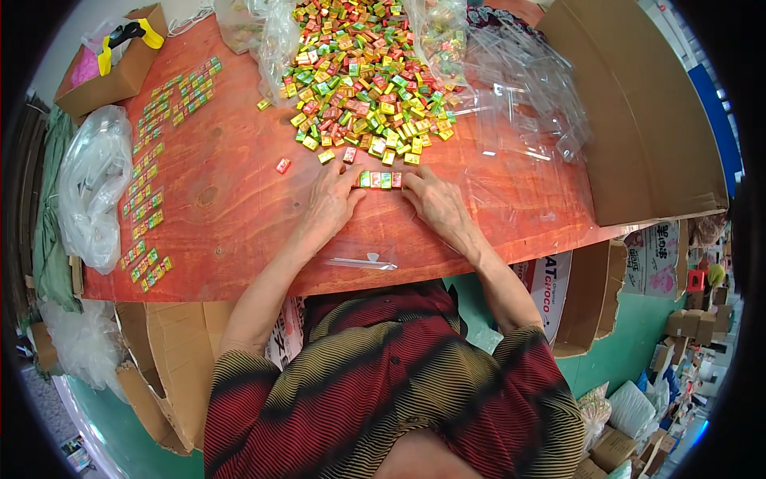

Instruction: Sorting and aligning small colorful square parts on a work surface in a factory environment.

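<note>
A short row of small coloured boxes (pixel 381 180), green, red and yellow, lies on the red wooden table (pixel 239 191) in front of me. My left hand (pixel 329 198) presses its fingers against the row's left end. At the right end, the fingers of my right hand (pixel 435 201) do the same, so the row is squeezed between both hands. Just beyond spreads a big heap of the same little boxes (pixel 359 88), spilling from clear plastic bags. One loose red box (pixel 283 165) sits left of my left hand. A clear plastic case (pixel 361 263) lies near the table's front edge.
Packed rows of boxes (pixel 144 195) line the table's left side, beside a bundle of clear plastic bags (pixel 97 188). Many clear plastic cases (pixel 527 104) are piled at the right, against a tall cardboard box (pixel 638 112). Another carton (pixel 112 80) stands far left.
</note>
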`<state>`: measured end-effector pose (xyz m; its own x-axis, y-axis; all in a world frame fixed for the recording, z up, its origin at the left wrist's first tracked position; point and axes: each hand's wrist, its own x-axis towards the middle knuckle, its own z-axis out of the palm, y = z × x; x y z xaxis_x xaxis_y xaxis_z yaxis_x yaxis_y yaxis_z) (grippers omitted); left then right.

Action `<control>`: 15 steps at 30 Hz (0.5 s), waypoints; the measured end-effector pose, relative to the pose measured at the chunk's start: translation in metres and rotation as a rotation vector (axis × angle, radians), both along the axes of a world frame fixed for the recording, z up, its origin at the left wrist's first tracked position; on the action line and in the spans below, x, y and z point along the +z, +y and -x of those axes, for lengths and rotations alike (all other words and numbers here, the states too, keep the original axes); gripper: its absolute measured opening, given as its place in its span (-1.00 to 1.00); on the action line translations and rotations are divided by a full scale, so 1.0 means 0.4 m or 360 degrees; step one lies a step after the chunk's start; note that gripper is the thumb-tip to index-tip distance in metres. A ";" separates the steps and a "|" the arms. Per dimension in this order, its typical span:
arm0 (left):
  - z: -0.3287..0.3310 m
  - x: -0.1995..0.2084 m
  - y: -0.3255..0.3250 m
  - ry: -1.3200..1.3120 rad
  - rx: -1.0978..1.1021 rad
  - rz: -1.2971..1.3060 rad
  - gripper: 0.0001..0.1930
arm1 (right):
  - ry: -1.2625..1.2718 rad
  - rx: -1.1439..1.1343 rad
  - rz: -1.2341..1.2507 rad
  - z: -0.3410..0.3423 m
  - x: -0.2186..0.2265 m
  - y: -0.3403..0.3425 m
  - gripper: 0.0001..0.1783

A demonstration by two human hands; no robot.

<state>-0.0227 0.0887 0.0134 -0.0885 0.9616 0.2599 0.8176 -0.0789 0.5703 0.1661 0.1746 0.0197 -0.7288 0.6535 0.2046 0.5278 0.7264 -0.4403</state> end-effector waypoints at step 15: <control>0.016 -0.020 0.031 0.0055 -0.0125 -0.0152 -0.66 | 0.0057 0.0158 0.0265 0.043 0.009 0.010 -0.57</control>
